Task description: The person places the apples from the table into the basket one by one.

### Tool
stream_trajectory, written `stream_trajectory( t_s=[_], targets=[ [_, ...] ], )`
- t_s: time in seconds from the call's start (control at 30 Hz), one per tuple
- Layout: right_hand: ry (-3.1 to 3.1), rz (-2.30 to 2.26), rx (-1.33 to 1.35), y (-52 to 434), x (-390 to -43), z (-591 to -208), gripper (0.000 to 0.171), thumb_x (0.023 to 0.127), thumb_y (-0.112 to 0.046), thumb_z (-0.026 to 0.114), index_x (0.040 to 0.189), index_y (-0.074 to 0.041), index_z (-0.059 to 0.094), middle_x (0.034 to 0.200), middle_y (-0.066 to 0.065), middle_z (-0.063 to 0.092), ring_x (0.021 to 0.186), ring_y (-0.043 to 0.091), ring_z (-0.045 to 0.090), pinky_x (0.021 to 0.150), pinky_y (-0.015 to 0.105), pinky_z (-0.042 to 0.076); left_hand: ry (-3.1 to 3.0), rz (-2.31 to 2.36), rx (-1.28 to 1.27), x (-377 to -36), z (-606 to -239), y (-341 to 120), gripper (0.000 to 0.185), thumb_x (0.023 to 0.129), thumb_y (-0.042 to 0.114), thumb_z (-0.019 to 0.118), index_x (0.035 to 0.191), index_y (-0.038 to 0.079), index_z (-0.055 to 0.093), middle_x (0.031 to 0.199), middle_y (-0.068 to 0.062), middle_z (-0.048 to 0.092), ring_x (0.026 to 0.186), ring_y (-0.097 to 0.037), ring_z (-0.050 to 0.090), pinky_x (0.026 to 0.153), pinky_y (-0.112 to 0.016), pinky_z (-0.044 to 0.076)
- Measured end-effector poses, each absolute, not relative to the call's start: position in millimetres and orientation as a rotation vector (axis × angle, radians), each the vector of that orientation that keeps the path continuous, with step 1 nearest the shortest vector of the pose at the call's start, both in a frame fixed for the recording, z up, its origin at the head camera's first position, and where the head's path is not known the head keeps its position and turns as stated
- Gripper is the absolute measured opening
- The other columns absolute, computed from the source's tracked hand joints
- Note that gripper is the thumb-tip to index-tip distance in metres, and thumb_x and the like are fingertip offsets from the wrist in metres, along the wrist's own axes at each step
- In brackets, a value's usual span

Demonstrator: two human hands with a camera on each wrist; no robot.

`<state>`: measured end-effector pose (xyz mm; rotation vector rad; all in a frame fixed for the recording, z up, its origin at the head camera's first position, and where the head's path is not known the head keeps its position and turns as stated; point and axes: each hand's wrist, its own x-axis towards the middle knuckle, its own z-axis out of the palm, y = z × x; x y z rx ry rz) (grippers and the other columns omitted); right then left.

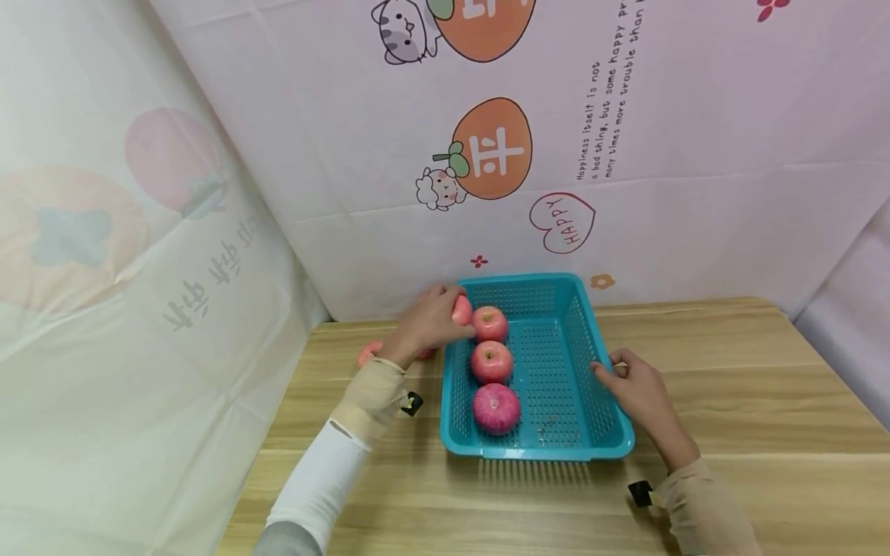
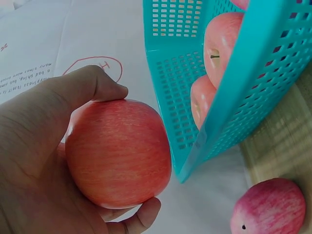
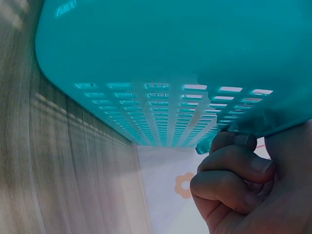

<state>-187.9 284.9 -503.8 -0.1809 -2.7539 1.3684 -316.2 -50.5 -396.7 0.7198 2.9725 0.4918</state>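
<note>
A teal mesh basket [image 1: 556, 444] stands on the wooden table. Three pink-red apples lie in a row along its left side: far [image 1: 490, 323], middle [image 1: 491, 361], near [image 1: 497, 408]. My left hand [image 1: 431, 320] grips another apple [image 1: 462, 309] just outside the basket's far left corner. In the left wrist view the left hand [image 2: 44, 146] wraps this apple [image 2: 117, 151] beside the basket wall [image 2: 234, 97]. My right hand [image 1: 629, 382] holds the basket's right rim. Its curled fingers [image 3: 234, 170] sit under the basket lip [image 3: 161, 58].
One more apple [image 1: 368, 353] lies on the table [image 1: 730, 386] left of the basket, partly hidden by my left wrist; it shows again in the left wrist view [image 2: 270, 207]. A printed cloth backdrop [image 1: 487, 154] hangs behind and on the left.
</note>
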Motion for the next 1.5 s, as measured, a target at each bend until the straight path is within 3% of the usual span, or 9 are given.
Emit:
stream_trajectory(
  t_s=[0.27, 0.53, 0.73, 1.03, 1.5],
  targets=[
    [-2.753, 1.388, -0.187, 283, -187, -503, 0.045, 0.108, -0.041, 0.06, 0.116, 0.003, 0.058, 0.095, 0.019, 0.073, 0.08, 0.023, 0.068, 0.066, 0.035, 0.06, 2.991, 0.469, 0.723, -320, -396, -41, 0.075, 0.088, 0.057, 0.075, 0.15, 0.019, 0.056, 0.146, -0.007, 0.057, 0.126, -0.024, 0.054, 0.104, -0.045, 0.055],
    [-2.751, 1.391, -0.194, 283, -187, -503, 0.045, 0.108, -0.041, 0.06, 0.116, 0.003, 0.058, 0.093, 0.019, 0.072, 0.079, 0.023, 0.068, 0.065, 0.034, 0.06, 2.94, 0.508, 0.748, -319, -391, -30, 0.068, 0.09, 0.055, 0.074, 0.144, 0.019, 0.057, 0.131, -0.006, 0.056, 0.114, -0.022, 0.054, 0.092, -0.042, 0.056],
    [-2.744, 1.389, -0.182, 284, -187, -502, 0.044, 0.108, -0.04, 0.06, 0.114, 0.004, 0.058, 0.089, 0.016, 0.073, 0.079, 0.022, 0.068, 0.064, 0.034, 0.058, 2.895, 0.58, 0.766, -324, -391, -21, 0.068, 0.091, 0.05, 0.075, 0.148, 0.018, 0.056, 0.137, -0.008, 0.055, 0.122, -0.023, 0.052, 0.097, -0.045, 0.056],
    [-2.752, 1.388, -0.183, 284, -186, -499, 0.045, 0.109, -0.039, 0.059, 0.115, 0.005, 0.059, 0.099, 0.025, 0.075, 0.085, 0.026, 0.073, 0.067, 0.039, 0.062, 2.906, 0.574, 0.788, -333, -392, -2, 0.067, 0.09, 0.044, 0.076, 0.147, 0.017, 0.056, 0.137, -0.009, 0.056, 0.122, -0.025, 0.053, 0.098, -0.045, 0.056],
    [-2.762, 1.364, -0.185, 285, -188, -501, 0.044, 0.108, -0.04, 0.059, 0.114, 0.003, 0.058, 0.091, 0.017, 0.072, 0.08, 0.023, 0.067, 0.064, 0.033, 0.056, 2.928, 0.577, 0.74, -344, -393, 21, 0.066, 0.091, 0.045, 0.077, 0.147, 0.018, 0.054, 0.142, -0.009, 0.056, 0.126, -0.028, 0.053, 0.097, -0.044, 0.058]
  ],
)
